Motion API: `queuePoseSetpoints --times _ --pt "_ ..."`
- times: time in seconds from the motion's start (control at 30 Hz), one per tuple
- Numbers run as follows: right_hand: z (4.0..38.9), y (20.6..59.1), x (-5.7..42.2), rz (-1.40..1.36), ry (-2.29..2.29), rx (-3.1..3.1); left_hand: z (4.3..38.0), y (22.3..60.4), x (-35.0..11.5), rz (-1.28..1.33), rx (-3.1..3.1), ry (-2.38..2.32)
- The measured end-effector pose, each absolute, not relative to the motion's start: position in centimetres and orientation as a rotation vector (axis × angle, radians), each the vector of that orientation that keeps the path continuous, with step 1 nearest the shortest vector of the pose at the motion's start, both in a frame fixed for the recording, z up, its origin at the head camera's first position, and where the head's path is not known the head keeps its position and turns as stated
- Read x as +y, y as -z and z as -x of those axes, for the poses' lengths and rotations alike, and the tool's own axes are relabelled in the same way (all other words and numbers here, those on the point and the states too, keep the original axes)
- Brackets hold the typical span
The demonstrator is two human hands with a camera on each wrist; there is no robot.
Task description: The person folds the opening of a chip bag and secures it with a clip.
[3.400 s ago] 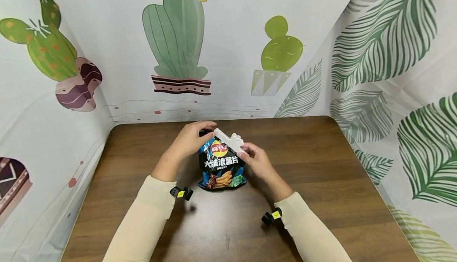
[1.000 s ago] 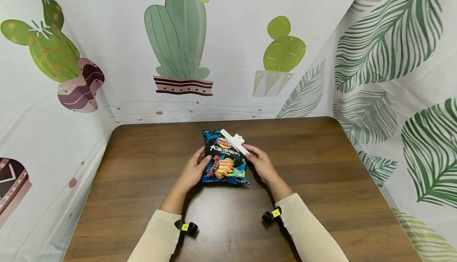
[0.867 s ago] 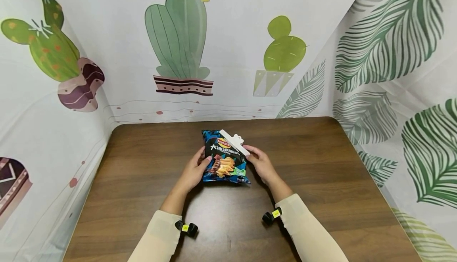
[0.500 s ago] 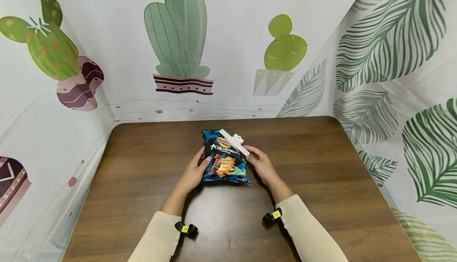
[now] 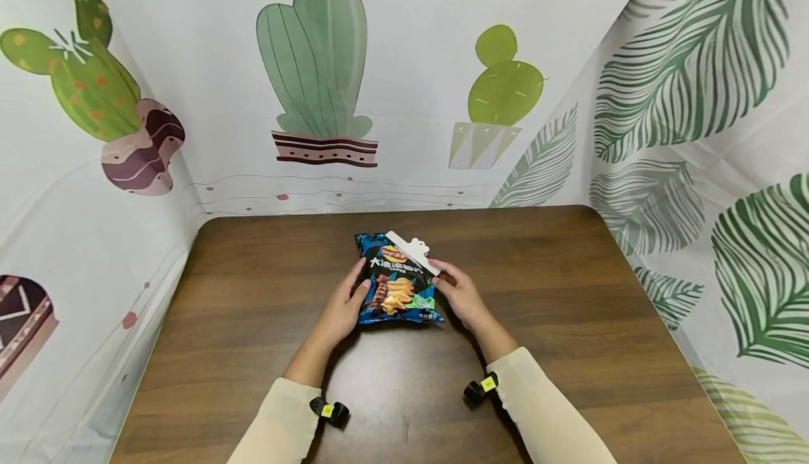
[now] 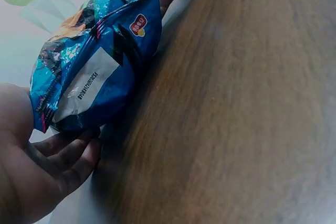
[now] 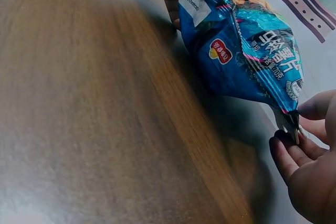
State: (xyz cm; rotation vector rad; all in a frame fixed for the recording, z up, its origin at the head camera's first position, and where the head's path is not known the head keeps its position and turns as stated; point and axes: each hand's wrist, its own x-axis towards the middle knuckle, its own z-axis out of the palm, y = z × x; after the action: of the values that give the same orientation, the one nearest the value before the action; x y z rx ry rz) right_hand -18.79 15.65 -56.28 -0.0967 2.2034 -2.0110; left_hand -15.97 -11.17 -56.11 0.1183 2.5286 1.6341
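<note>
A black and blue bag of potato chips [image 5: 397,294] leans back over the table, its printed front up in the head view. Across its upper right corner runs a white bag clip [image 5: 411,250], slanting down to the right. My left hand [image 5: 341,309] grips the bag's left side, thumb in front; in the left wrist view its fingers [image 6: 73,163] reach underneath. At the clip's lower end, my right hand [image 5: 464,297] pinches the corner between thumb and fingers. The right wrist view shows the bag's blue bottom [image 7: 231,61] and that hand's fingers [image 7: 294,156] at the clip's end.
The brown wooden table [image 5: 253,323] extends around the bag on all sides. Behind it hangs a white cloth [image 5: 417,64] printed with cacti and leaves. A small black wrist camera [image 5: 338,413] is strapped to the left sleeve, another wrist camera [image 5: 474,392] to the right.
Earlier the left hand was at the bag's top by the clip; it has since moved down to the left side. The bag has tilted back. In the last half second it shifted only slightly.
</note>
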Motion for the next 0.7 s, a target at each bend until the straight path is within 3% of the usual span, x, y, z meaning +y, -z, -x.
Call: queuePoseSetpoints --times 0.27,0.7 --pt "17.7 53.4 15.5 0.094 1.95 2.212 15.9 56.3 -11.1 -0.067 2.508 -1.623" --pt "17.5 52.7 15.7 0.096 1.912 2.294 16.0 55.7 -11.2 -0.049 2.504 -1.651"
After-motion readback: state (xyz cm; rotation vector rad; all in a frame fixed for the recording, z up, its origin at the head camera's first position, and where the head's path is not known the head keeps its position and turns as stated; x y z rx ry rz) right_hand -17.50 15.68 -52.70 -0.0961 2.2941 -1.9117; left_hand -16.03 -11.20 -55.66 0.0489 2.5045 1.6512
